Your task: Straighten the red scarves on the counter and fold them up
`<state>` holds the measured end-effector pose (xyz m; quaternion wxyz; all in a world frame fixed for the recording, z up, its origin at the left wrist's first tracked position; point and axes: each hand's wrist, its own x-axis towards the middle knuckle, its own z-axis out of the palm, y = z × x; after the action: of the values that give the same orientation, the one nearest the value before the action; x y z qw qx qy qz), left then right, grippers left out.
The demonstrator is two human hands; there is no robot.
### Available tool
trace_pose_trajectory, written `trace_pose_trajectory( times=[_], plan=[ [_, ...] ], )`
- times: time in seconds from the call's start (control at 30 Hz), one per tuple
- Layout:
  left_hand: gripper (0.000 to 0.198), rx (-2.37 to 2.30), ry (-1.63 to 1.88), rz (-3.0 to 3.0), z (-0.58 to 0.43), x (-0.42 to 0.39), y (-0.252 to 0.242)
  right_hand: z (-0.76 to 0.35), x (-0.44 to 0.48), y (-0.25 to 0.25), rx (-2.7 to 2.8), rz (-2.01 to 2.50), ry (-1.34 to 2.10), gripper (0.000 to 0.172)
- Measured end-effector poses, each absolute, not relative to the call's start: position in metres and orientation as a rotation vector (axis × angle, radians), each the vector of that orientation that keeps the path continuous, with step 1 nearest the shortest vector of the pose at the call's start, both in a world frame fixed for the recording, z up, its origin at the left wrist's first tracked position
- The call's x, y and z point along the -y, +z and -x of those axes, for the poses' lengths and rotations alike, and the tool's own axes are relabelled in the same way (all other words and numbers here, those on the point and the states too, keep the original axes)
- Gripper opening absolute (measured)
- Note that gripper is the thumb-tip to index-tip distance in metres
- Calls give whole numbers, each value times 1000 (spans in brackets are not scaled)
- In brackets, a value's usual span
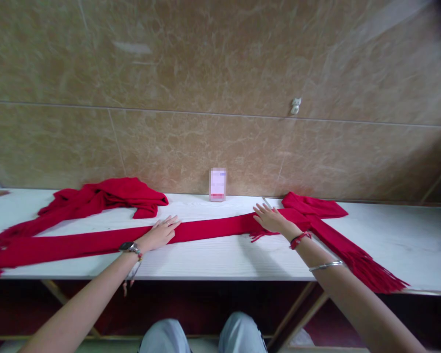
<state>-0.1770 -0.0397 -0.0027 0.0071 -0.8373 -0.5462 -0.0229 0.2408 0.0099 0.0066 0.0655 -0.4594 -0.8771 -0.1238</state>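
Note:
A long red scarf lies stretched in a flat, narrow strip along the white table. Flat on its left-middle part rests my left hand, fingers extended. My right hand lies on the scarf's right part with its fingers spread, and a bit of fringe shows just below it. Beside my right hand, more red fabric lies folded at the back, and a fringed red end slants to the table's front edge. Whether these pieces join the strip under my right forearm is hidden.
A crumpled red scarf is heaped at the back left. A phone with a blurred screen leans on the tiled wall. The white table has its front edge just above my knees. A small white figure is on the wall.

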Motion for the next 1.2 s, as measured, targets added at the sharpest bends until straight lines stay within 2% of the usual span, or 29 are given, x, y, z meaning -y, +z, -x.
trace_pose_trajectory(
  times=[0.13,0.27,0.47,0.57,0.83,0.97,1.07,1.2],
  plan=[
    [48,1605,-266,2705,122,26,-1,-177,5,5,2733,1299,-456,44],
    [47,1445,-213,2782,87,18,-11,-158,7,-10,2784,1260,-491,41],
    [44,1305,-123,2784,99,14,-20,-257,-21,-26,2672,1522,-697,35],
    [45,1293,-105,2782,101,13,-20,-309,-34,-29,2658,1645,-729,39],
    [44,1339,-91,2781,97,18,-15,-373,-47,-16,2446,2029,-437,40],
    [42,1335,-124,2754,85,23,-9,-345,-48,7,2322,1858,-357,41],
    [43,1165,-179,2779,58,21,1,-296,-42,24,2503,1375,-130,43],
    [43,932,-184,2788,14,11,15,-238,-34,33,2664,1142,-65,33]
  ],
)
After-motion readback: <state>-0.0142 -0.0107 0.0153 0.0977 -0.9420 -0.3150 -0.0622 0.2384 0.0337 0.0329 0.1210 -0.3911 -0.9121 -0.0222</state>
